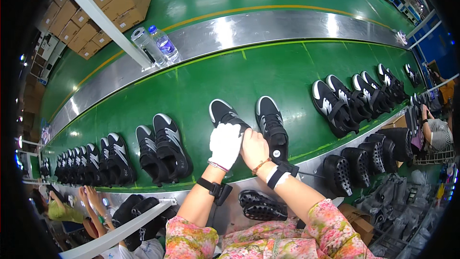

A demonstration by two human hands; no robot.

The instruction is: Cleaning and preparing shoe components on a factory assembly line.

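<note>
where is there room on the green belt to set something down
Bare belt lies between the middle shoes and right-hand shoes, and beyond the left pair, toward the metal ledge. Crowded: the far-left shoe row.

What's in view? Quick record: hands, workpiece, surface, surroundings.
Left hand: white-gloved, over a black shoe; grip hidden
Right hand: bare, fingers curled, beside the left; grip hidden
Right of that shoe: second black shoe
Surface: green belt, shoes in a row
Beyond: blue-capped bottle on metal ledge; stacked cardboard boxes
</note>
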